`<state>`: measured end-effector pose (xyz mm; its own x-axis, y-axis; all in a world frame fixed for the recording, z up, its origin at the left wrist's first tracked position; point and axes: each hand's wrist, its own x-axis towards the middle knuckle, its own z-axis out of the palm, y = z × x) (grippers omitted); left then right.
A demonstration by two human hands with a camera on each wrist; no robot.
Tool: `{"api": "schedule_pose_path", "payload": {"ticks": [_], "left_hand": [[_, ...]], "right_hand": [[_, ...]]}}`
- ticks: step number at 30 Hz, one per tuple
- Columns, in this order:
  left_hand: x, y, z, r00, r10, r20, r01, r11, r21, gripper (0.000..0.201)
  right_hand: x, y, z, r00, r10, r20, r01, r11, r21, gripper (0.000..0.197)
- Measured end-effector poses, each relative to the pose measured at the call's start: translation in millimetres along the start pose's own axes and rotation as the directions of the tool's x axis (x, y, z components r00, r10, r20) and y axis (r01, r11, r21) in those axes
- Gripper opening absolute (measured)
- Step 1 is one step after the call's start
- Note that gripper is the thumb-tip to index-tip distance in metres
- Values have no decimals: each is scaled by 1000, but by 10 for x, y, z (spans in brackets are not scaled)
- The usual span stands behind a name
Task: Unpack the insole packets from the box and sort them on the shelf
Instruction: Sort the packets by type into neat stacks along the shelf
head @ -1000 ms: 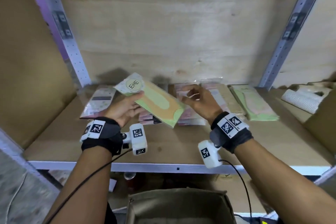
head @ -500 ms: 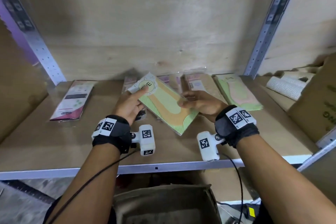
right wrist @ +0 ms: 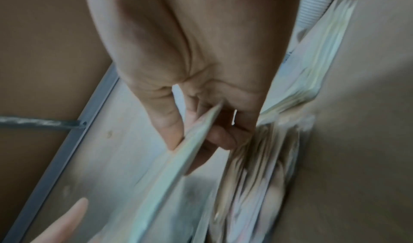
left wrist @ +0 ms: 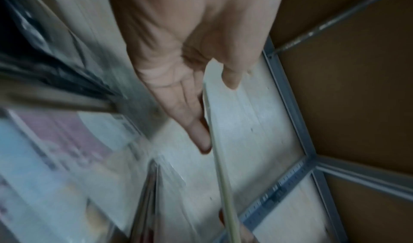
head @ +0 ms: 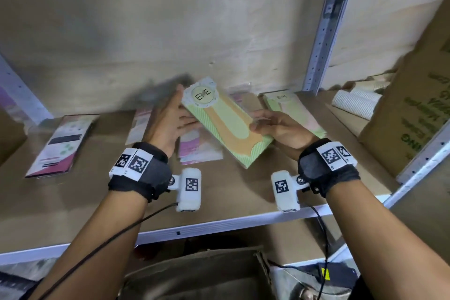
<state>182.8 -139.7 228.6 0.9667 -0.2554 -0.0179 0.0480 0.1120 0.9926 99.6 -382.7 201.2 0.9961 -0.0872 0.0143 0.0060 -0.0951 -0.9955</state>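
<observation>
Packet [head: 226,120], green and orange, hangs over the shelf [head: 73,207] in the head view, its long axis slanting from the round label end at far left to the near right corner. The left hand [head: 170,119] lies along its left edge with fingers straight; the right hand [head: 280,126] grips the right edge. Other packets lie flat beneath and beside it, a dark pink one [head: 60,143] well to the left, and a box [head: 194,275] sits below. The left wrist view shows what the head view hides: straight fingers [left wrist: 192,123] under the packet's thin edge [left wrist: 221,176], thumb above. The right wrist view shows thumb and curled fingers [right wrist: 221,137] clamped on the edge [right wrist: 178,158].
</observation>
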Motion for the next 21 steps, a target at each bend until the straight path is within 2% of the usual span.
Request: {"api": "schedule_pose_path", "payload": {"ticks": [3,6,9,14,17,21], "left_hand": [[-2,-45,451,975,-96,199,69,988,141,39],[73,-38,855,961,-76,267,9,969,247,37],[195,51,1073,957,-79,280,-12,950,311,40],[310,117,1373,947,-127,295,10,929,370,38],[424,71,1721,944,-172,281,40,907,419,37],[603,2,1974,943,-232,240,84,861,502,49]], "right_hand": [[61,5,-202,991,31,-131,-21,997,79,25],[104,-17,-373,976,35,-213,-5,990,140,20],[119,-15,-528,961,40,-272,8,985,173,17],[96,18,-797,943,51,-330,-11,992,123,24],[91,56,-1048,917,58,-394,-62,998,2,24],[91,102,-1216,853,84,-515,-172,977,-126,43]]}}
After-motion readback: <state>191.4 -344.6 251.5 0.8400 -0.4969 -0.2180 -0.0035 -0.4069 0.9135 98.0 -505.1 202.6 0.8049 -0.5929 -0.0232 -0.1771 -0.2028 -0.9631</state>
